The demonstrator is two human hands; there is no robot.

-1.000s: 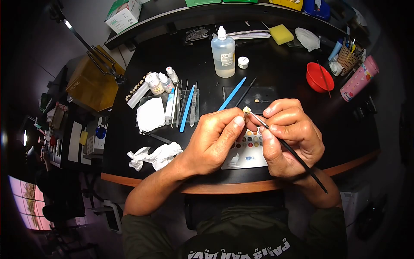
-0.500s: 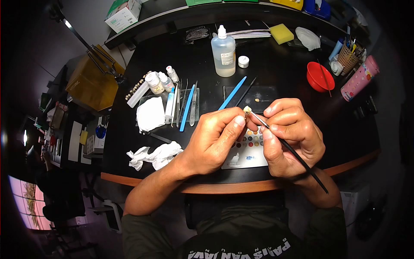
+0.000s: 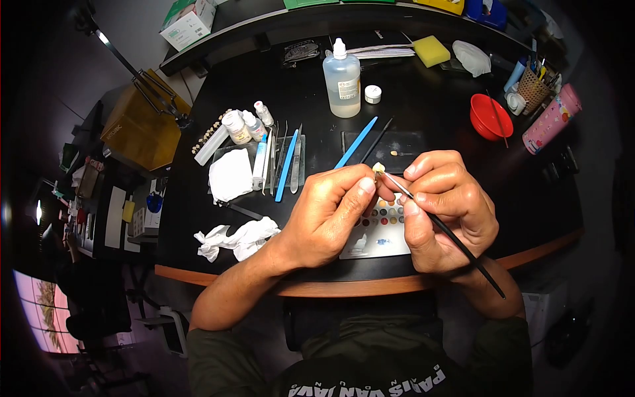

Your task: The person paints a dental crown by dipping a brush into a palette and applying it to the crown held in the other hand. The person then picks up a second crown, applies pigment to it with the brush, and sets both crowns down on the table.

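Between the thumb and fingertips of my left hand [image 3: 331, 215] is pinched a small, pale dental crown [image 3: 378, 167] with a darker stem under it. My right hand [image 3: 453, 208] grips a thin paintbrush [image 3: 463, 249] with a black handle, pen-fashion. Its bristle end comes right up to the crown, and the handle slants down to the right. Below both hands lies a white paint palette [image 3: 370, 248] with rows of coloured pans and a blue smear, partly covered by my fingers. Behind the crown, a dark slab [image 3: 407, 142] carries a small tooth-coloured piece [image 3: 394, 153].
A clear bottle [image 3: 342, 86] and a small white jar [image 3: 373, 94] stand at the back. Left are slim tools [image 3: 286, 169], folded white cloth [image 3: 231, 175] and crumpled tissue [image 3: 238, 238]. A red bowl [image 3: 491, 119] and pink tumbler [image 3: 552, 119] are at right.
The brush tip has shifted very slightly down at the crown. Both hands otherwise hold their places.
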